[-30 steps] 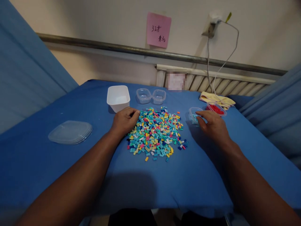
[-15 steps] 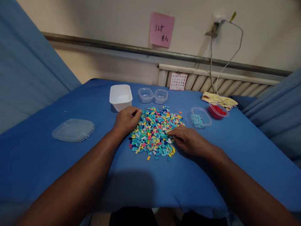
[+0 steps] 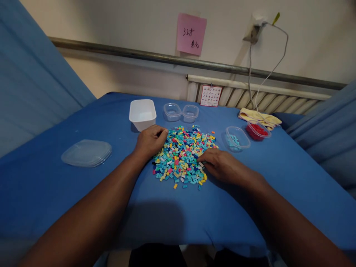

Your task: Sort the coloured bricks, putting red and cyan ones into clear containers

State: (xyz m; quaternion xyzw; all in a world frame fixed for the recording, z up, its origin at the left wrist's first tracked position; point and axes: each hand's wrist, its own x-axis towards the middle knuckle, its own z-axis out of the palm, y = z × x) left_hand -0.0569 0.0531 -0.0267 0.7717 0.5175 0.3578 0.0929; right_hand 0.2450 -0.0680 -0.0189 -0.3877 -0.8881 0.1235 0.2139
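Spreads mid-scene as a loose, flattened heap of small multicoloured bricks [image 3: 179, 159], many turquoise; thins into single strays [image 3: 185, 186] at the near edge.

We listed: bricks [image 3: 180, 155], moulded plastic; white tub [image 3: 143, 116], smooth opaque plastic; lids [image 3: 86, 152], translucent plastic, glossy; table cover [image 3: 41, 196], matt cloth; towel [image 3: 247, 114], cloth; rail [image 3: 139, 55], dull metal; pink note [image 3: 191, 35], paper

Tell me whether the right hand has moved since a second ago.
Yes: the right hand moved left and lower in view, from the clear tub of turquoise bricks to the brick pile.
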